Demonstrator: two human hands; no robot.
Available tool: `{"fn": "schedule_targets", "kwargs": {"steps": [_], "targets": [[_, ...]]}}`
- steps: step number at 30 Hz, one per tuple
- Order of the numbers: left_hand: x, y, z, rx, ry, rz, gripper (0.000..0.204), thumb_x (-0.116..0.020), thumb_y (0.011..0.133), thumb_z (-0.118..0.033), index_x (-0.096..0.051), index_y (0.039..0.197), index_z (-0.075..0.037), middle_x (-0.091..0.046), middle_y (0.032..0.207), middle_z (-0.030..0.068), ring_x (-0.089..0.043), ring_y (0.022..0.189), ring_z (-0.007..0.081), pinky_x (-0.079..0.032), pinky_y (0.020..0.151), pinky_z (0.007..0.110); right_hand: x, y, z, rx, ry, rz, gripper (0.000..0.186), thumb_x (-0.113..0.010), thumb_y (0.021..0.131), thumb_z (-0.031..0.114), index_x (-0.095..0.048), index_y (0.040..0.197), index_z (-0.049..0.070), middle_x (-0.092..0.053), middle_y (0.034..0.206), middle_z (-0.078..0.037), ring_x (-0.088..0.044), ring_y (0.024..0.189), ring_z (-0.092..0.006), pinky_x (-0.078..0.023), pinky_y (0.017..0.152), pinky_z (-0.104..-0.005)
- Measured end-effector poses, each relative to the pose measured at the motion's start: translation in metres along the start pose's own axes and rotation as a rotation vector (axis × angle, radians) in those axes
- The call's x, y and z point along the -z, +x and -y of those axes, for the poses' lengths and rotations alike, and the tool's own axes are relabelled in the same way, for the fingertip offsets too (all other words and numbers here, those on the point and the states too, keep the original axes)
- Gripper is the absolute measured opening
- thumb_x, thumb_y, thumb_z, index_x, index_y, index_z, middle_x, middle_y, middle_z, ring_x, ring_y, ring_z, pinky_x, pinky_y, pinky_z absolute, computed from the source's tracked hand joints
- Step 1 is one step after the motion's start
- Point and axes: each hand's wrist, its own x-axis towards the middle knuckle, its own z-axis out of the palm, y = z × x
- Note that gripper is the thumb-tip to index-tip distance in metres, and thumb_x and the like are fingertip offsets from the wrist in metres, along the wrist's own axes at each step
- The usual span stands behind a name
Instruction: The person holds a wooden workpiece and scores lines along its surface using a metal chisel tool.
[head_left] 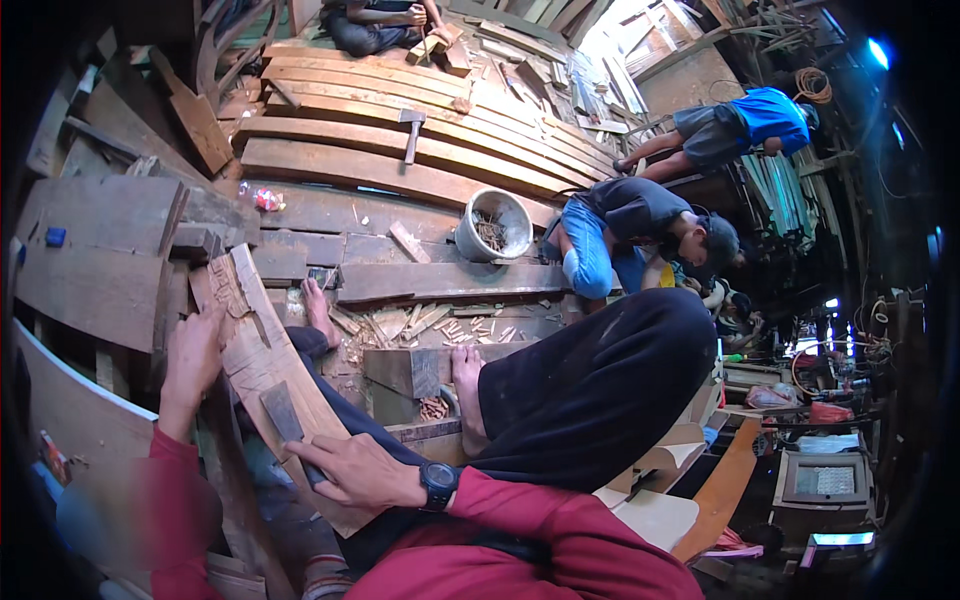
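A long pale wooden board (pixel 250 355), its far end roughly chipped and notched, slants across my lap. My left hand (pixel 195 355) is at the board's left edge near that cut end, fingers bent against the wood. Lower down, my right hand (pixel 350 465), with a dark watch on the wrist, grips a flat, dark, chisel-like tool (pixel 280 408) whose broad blade lies along the board's face. Wood shavings (pixel 470 330) and a timber block (pixel 400 372) are beside my bare feet.
A hammer-like tool (pixel 410 130) lies on stacked planks (pixel 360 165). A grey bucket (pixel 492 225) holds small scraps. Co-workers (pixel 630 220) crouch and bend at the right, another person (pixel 370 25) sits at the back. Boards (pixel 95 260) crowd the left; clutter fills the right.
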Motion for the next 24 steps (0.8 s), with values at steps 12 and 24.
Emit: {"fn": "schedule_targets", "kwargs": {"steps": [12, 24], "targets": [[0.013, -0.003, -0.009, 0.055, 0.022, 0.026, 0.056, -0.069, 0.077, 0.0, -0.057, 0.132, -0.003, -0.062, 0.125, 0.0248, -0.065, 0.1, 0.0393, -0.054, 0.086, 0.049, 0.0, 0.0, -0.009, 0.004, -0.039, 0.053, 0.046, -0.064, 0.079, 0.01, -0.057, 0.124, 0.006, -0.058, 0.092, -0.012, -0.063, 0.075, -0.0336, -0.049, 0.062, -0.0438], [0.015, -0.003, -0.01, 0.025, 0.009, -0.005, 0.049, -0.067, 0.078, 0.001, -0.06, 0.127, -0.004, -0.064, 0.122, 0.0225, -0.066, 0.097, 0.0409, -0.054, 0.084, 0.05, 0.002, 0.006, -0.025, -0.078, -0.092, -0.006, 0.053, -0.063, 0.078, 0.008, -0.056, 0.131, 0.008, -0.059, 0.083, -0.013, -0.061, 0.066, -0.0337, -0.05, 0.059, -0.0433]]}}
